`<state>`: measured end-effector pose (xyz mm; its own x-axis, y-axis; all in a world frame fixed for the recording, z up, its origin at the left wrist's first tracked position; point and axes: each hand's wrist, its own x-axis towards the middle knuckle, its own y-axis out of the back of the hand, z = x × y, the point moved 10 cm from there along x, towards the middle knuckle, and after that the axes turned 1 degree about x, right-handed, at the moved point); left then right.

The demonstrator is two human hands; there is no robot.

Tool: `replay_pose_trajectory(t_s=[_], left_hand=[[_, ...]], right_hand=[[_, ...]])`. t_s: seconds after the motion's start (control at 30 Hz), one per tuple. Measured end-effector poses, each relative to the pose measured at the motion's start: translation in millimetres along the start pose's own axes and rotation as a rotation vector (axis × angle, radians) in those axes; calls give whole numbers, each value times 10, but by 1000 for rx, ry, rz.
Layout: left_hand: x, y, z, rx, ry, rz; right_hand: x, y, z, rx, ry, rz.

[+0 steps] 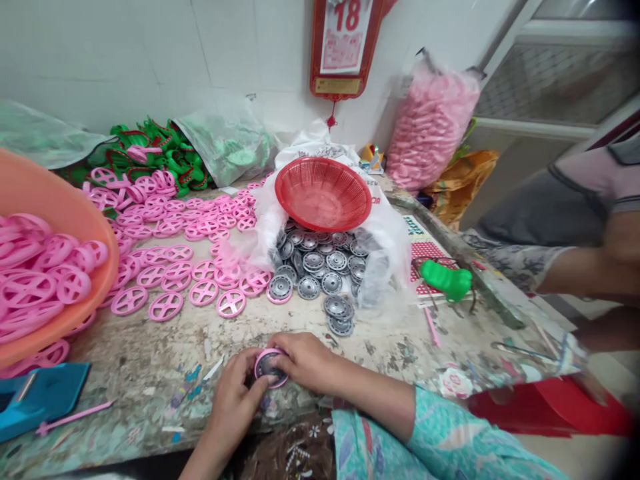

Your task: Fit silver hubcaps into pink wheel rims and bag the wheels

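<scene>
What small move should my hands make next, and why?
Perhaps press the grey disc into the pink ring: your left hand and right hand hold the ring, the right thumb lies over the disc, and its seating can't be told.

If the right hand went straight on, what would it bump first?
Past the wheel it holds, probably the left hand, gripping the wheel's other side; depth is hard to judge.

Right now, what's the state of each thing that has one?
Left hand: closed on the held wheel
Right hand: closed on it too
Held wheel: grey centre within pink rim, full seating unclear
Red basket: tilted toward the camera
White bag: open, grey discs showing
Orange basin: loaded with pink wheels
Pink-filled bag: bulging
Calendar: hung, showing 18
</scene>
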<state>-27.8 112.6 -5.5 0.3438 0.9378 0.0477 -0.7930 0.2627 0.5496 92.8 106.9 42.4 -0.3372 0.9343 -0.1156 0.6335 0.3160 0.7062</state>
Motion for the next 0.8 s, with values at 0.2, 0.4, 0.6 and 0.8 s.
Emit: replay_pose_trajectory(t_s=[0.2, 0.4, 0.6, 0.8], left_hand=[[1, -6, 11, 24, -19, -11], [1, -62, 130, 149, -83, -89], [9, -91, 137, 70, -81, -129], [-40, -20, -51, -205, 92, -51]], right_hand=[[-98, 4, -16, -64, -23, 27], [-275, -20, 112, 20, -89, 41], [-446, 136, 73, 1, 50, 123], [-549, 723, 531, -297, -94, 455]])
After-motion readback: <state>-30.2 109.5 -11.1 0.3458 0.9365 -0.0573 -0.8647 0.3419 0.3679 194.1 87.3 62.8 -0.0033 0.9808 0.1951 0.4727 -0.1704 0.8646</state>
